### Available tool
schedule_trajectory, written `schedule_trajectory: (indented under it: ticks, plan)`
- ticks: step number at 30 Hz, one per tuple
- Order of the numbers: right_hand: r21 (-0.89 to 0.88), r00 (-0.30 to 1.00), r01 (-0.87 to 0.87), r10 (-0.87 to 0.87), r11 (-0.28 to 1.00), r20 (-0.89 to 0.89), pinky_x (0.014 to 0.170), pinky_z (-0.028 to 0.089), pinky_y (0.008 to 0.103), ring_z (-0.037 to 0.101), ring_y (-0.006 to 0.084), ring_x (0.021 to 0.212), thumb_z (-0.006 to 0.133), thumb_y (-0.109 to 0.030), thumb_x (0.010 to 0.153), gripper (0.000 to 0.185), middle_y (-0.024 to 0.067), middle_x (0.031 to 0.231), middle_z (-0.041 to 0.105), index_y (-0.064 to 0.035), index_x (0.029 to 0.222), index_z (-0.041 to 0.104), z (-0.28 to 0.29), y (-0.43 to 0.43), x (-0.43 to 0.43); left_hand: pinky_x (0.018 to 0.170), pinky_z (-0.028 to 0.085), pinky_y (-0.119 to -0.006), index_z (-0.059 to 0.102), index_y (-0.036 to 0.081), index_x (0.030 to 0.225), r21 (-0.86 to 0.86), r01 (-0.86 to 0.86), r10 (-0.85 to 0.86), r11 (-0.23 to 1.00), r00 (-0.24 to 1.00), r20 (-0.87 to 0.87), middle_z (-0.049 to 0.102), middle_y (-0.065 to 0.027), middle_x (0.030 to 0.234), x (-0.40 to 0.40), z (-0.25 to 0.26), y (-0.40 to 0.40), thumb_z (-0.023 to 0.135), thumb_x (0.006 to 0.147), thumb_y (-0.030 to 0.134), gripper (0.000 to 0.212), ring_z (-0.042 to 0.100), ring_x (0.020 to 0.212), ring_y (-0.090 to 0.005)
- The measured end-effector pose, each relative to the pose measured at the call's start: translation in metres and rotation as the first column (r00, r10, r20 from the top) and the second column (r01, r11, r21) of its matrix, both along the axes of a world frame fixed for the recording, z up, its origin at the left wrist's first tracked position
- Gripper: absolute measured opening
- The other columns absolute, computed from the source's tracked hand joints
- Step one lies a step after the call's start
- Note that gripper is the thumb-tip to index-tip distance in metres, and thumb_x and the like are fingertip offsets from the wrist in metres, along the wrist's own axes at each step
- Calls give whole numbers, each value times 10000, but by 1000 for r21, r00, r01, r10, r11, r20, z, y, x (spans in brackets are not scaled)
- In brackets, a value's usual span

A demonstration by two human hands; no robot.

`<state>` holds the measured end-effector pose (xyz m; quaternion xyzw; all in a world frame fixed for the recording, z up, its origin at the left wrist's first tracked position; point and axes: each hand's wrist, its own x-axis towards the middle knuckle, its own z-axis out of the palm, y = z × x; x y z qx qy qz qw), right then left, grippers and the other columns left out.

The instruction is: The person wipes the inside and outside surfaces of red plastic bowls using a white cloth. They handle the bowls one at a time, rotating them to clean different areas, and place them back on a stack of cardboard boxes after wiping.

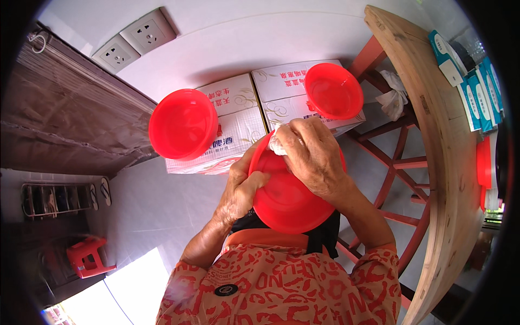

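My left hand (242, 187) grips the left rim of a red plastic basin (298, 203), its thumb inside and its fingers around the outer wall. The basin is tilted above my lap. In my right hand (310, 156) is a crumpled white cloth or tissue (278, 141), pressed at the basin's upper rim. A second red basin (183, 124) rests at the left on a white printed cardboard box (239, 122). At the right, a smaller-looking red basin (334, 91) lies on another such box (280, 81).
A wooden table (443, 162) with red legs stands at the right, bearing teal-and-white packets (479, 99). White crumpled plastic (393, 95) hangs by its leg. Wall sockets (148, 31) are above the boxes. A red stool (88, 256) and a shoe rack (57, 200) stand at the left.
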<state>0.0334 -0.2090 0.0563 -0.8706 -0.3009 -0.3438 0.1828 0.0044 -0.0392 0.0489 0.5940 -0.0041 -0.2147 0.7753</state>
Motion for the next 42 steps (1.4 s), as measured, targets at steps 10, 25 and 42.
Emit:
schedule_trajectory:
  ticks: [10, 25, 42]
  plan:
    - [53, 927, 333, -316, 942, -200, 648, 453, 373, 530, 281, 751, 684, 2, 689, 269, 107, 819, 508, -35, 916, 545, -11, -28, -29, 936, 409, -300, 434, -36, 1325, -52, -122, 126, 991, 988, 85, 583, -116, 1137, -10, 0, 3, 482, 664, 55, 670, 534, 1025, -170]
    - [21, 992, 48, -45, 999, -116, 613, 445, 325, 510, 221, 715, 672, -66, 717, 271, 84, 818, 495, -11, 948, 542, -7, 5, -14, 1005, 360, -303, 340, -6, 1396, -41, 34, -35, 999, 999, -13, 515, -107, 1265, -17, -15, 9, 427, 711, -22, 690, 470, 1168, -165]
    - [98, 955, -61, 87, 993, -282, 546, 470, 361, 570, 264, 644, 673, -44, 706, 299, 101, 739, 508, -73, 979, 555, -10, -29, -21, 944, 411, -364, 368, 33, 1388, -184, 193, -208, 964, 976, -67, 541, -144, 1225, 12, -25, 19, 608, 800, 301, 689, 529, 1102, -228]
